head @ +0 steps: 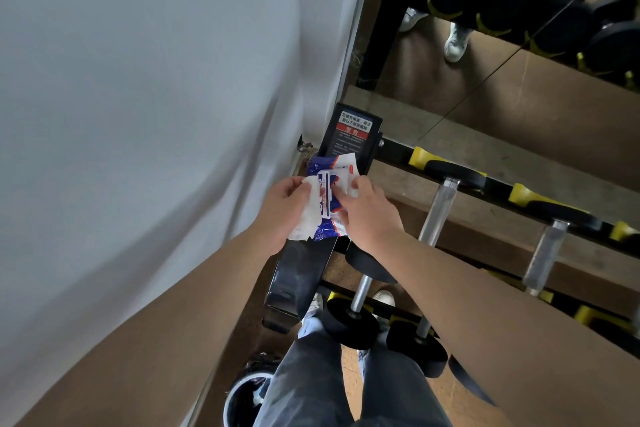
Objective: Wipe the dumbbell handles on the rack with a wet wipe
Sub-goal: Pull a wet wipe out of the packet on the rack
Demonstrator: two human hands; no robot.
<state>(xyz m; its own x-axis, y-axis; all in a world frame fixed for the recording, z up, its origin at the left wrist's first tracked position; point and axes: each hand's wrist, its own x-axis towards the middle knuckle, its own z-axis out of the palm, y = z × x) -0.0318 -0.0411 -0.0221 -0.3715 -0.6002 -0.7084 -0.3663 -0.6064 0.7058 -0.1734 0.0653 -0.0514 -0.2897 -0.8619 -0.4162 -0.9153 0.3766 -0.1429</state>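
Fingers of the left hand (282,208) curl round a crumpled white wet wipe (308,215); the right hand (367,215) grips the blue-and-white plastic wipe pack (329,194). Right of them, chrome dumbbell handles (438,208) wait on the black-and-yellow steel rack (498,189); wiping apparently hasn't begun.

Soft even light, blurred fisheye edges

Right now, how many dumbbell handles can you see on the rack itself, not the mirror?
4. Rack upper tier: one dumbbell handle, another to its right. Lower tier: two side by side. The right forearm may hide more.
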